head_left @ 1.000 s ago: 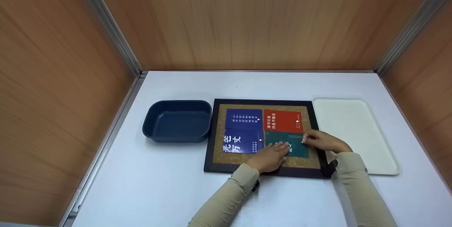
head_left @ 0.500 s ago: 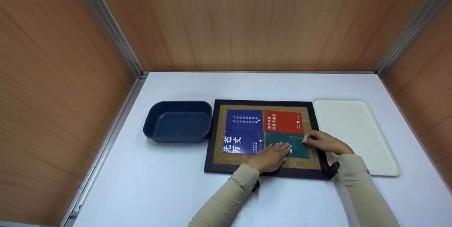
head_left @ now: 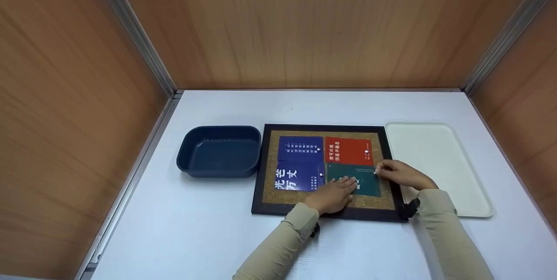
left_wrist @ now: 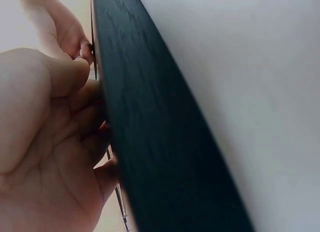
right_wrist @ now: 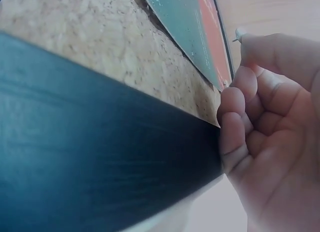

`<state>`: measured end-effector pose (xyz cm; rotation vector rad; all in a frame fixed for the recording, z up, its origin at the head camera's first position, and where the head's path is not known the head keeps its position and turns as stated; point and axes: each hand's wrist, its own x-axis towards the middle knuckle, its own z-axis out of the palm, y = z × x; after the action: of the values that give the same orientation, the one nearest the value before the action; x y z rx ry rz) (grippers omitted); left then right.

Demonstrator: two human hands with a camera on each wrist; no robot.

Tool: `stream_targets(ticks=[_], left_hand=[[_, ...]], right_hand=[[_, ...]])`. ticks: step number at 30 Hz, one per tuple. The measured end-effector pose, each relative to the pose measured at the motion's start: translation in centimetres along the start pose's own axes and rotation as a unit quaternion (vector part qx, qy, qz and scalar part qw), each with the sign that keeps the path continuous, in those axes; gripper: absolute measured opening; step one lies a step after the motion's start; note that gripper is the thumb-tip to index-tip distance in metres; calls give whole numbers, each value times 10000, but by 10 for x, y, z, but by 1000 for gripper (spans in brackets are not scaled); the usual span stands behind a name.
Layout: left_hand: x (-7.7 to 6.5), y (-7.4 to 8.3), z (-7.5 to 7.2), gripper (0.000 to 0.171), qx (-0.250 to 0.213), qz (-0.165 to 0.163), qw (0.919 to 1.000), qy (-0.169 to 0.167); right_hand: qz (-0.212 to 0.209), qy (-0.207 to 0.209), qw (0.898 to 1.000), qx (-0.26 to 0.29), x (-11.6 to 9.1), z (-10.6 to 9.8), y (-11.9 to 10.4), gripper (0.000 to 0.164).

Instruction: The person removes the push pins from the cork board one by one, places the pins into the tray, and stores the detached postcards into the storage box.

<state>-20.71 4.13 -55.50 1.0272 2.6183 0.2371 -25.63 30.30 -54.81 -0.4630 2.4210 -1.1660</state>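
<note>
A corkboard (head_left: pixel 287 197) with a black frame lies flat on the table. Two blue cards (head_left: pixel 300 144) are on its left half, a red card (head_left: pixel 348 151) at upper right and a green card (head_left: pixel 368 188) below the red one. My left hand (head_left: pixel 329 196) rests with extended fingers on the green card and hides its left part. Between thumb and forefinger my right hand (head_left: pixel 404 175) pinches a push pin (right_wrist: pixel 240 33) at the green card's right edge. In the right wrist view the pin's point shows above the board. Small pins (head_left: pixel 321 174) sit in the other cards.
A dark blue rectangular dish (head_left: pixel 219 171) stands just left of the board. Against the board's right side lies a white tray (head_left: pixel 439 149), partly under my right forearm. Wood-patterned panels (head_left: pixel 317 27) enclose the table at the back and sides.
The right hand with the push pin has shifted slightly away and to the right along the green card's edge. The left hand has stayed in place on the card.
</note>
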Motion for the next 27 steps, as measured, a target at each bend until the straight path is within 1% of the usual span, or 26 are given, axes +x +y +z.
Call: stream_targets(ticks=[7,14,18,22,25,27], left_hand=[[-1,-2,1,49,-26,39,10000,73],[-2,-2,2,49,-22,49,10000,35],[-1,-3,2,49,-40,30,10000,22],[-2,-2,1,49,-53,44,10000,52],[-2,-2,1,49,-33,78,9999,90],[-2,-2,0,48,-19,95,9999,110]], right_hand=[[104,199,9997,-33,0,-4,-2,26],[140,468,9988,94,-5,-10,-4,28],[95,676,9976,69,-9,-15,-4,29],[134,919,9956,-80,-13,-21,-1,30],[203,973,9950,-113,-16,-25,4,31],[217,975,9950,-41,-18,-28,6,33]])
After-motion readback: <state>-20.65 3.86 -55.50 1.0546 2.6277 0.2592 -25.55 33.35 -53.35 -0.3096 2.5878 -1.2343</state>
